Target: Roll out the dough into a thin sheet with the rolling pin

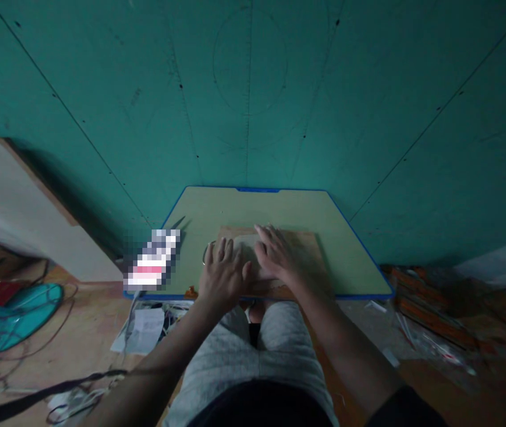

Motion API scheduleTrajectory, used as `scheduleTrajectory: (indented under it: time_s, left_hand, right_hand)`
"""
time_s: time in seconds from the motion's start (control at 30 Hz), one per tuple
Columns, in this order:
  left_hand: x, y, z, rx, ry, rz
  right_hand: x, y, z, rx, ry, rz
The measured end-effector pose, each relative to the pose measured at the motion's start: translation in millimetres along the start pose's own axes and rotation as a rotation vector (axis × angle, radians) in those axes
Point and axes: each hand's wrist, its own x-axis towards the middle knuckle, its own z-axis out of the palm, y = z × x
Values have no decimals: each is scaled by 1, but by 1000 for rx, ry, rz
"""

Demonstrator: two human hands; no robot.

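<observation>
against a smooth green wall (377, 89), a blue-rimmed table (208, 206) holds a flat, rectangular brown board (314, 255), its long axis running left to right. the left hand (224, 274) and right hand (276, 254) rest palm-down, fingers apart, over a pale sheet (247, 242) on it.

At the middle of the dial, a brown board (313, 258) lies on a blue-edged, pale green table (275, 207). The left hand (224, 276) spreads over the board's nine o'clock side, beside a thin ring (204, 254) (partly hidden by the fingers). The right hand (274, 254) reaches toward eleven, over a pale piece (248, 243) on the board. A blurred-out item (153, 261) sits at nine; the green wall (250, 77), marked with a circle, rises at twelve.
</observation>
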Motion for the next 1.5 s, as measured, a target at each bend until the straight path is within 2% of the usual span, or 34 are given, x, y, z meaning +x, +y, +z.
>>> scheduleTrajectory:
  time_s: [0.2, 0.37, 0.47, 0.57, 0.67, 0.77, 0.83, 1.0, 1.17, 1.33, 1.5]
  left_hand:
    - [-38, 17, -7, -8, 84, 59]
    - [-68, 31, -8, -45, 114, 118]
    - [-75, 31, -6, -52, 126, 158]
    - [-67, 18, -8, -103, 61, 187]
    - [-54, -2, -12, -159, -15, 243]
    - [-51, -16, -11, -195, -57, 311]
    - [-56, -17, -8, -232, -77, 332]
    - [-78, 6, -6, -300, -75, 325]
    - [-83, 19, -24, -416, -129, 327]
    - [-81, 27, -37, -556, -208, 344]
    - [-84, 50, -25, -703, -197, 418]
  right_hand:
    - [-21, -6, -5, -5, -58, 23]
    - [-49, -8, -6, -28, -1, -18]
    - [-55, -5, -9, 5, 2, -25]
    - [-42, -1, -15, 112, -37, -21]
    - [-15, 3, -17, 239, -51, 2]
    - [12, 3, -12, 264, -44, -19]
    - [26, -1, -8, 260, -42, -41]
    - [40, -7, -7, 240, -57, -55]
    - [30, -3, -8, 200, -118, -43]
    - [8, 6, -11, 44, -152, -112]
    - [-27, 22, -25, -9, -99, -55]
